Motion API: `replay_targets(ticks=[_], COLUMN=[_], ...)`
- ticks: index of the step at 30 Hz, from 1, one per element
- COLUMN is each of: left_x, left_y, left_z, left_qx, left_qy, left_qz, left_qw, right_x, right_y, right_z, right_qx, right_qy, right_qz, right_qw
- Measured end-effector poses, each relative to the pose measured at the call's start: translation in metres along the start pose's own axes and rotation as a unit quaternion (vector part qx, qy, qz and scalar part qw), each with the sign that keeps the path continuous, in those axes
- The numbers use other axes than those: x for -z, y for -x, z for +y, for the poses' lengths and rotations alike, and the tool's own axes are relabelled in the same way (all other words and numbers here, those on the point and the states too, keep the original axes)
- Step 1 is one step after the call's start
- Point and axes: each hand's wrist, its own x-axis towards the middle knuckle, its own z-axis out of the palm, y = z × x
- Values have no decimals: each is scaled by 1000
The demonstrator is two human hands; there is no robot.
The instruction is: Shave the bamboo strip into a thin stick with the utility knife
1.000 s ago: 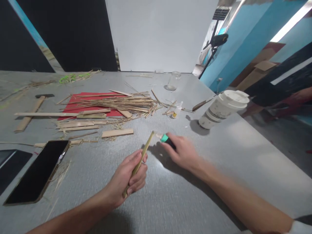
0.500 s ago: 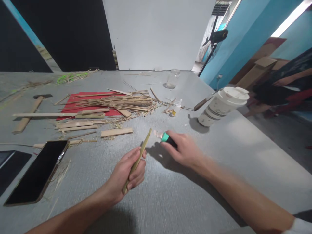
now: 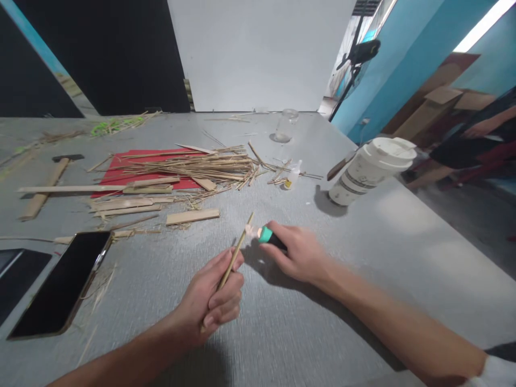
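Note:
A narrow greenish bamboo strip (image 3: pixel 234 263) slants upward from my left hand (image 3: pixel 217 290), whose fingers are wrapped round its lower half. My right hand (image 3: pixel 296 250) is closed on a black tool with a teal front end (image 3: pixel 265 235), pointed left toward the strip. A pale blur (image 3: pixel 251 231) at the tool's tip meets or overlaps the strip's upper part. Whether it is a blade, a flame or something else, I cannot tell. Behind the hands, a short flat wooden piece (image 3: pixel 192 216) lies on the grey table (image 3: pixel 322 333).
Thin sticks (image 3: pixel 189 167) are heaped on a red sheet (image 3: pixel 116 161). A hammer (image 3: pixel 50 185) and a phone (image 3: pixel 64 285) lie left. A small glue bottle (image 3: pixel 293 174), a glass jar (image 3: pixel 286 126) and a lidded cup (image 3: pixel 366 172) stand right. Another person (image 3: pixel 467 148) is beyond the table.
My right hand has shifted left with the tool, bringing the pale blur up to the strip. In my left hand the strip has turned, showing its narrower side.

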Motion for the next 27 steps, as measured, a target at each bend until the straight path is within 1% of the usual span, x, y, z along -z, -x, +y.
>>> replay_targets(ticks=[2,4,6,8,9,10,11,14,15,16,17,19,21,24,27], left_x=[0,0,0,0,0,0,0,1,0,0,-1,-3,-4,-5,-4], left_y=[-1,-2,-2,-1,-1,0,0,2,3,3,3,3,1,0,-1], left_z=[1,2,2,2,1,1,0,-2,-3,-3,-4,-5,-5,-5,-6], left_qx=[-6,-9,-10,-7,-5,-4,-1,15,19,17,8,-13,-16,9,23], left_qy=[-2,-7,-9,-7,-4,1,5,13,13,11,7,-12,-37,-72,-109], left_qz=[6,12,17,20,18,11,0,-25,-22,-23,-19,-9,0,-3,-13], left_qw=[1000,1000,1000,1000,1000,1000,1000,1000,999,1000,1000,1000,999,997,994], right_x=[1,3,3,2,2,2,2,7,8,9,9,7,2,-3,-2], right_y=[-1,-2,-1,0,0,0,-1,-3,-4,-3,-3,0,3,4,2], right_z=[3,5,4,1,0,0,1,7,9,9,8,3,-2,-6,-3], right_qx=[-57,-76,-44,6,19,16,-1,-75,-79,-67,-45,8,41,44,19], right_qy=[17,19,4,-7,-9,-7,-1,24,23,14,2,-15,-14,-4,1], right_qz=[36,57,43,-2,-19,-25,-15,73,93,95,84,35,-10,-41,-36], right_qw=[998,995,998,1000,1000,1000,1000,994,992,993,995,999,999,998,999])
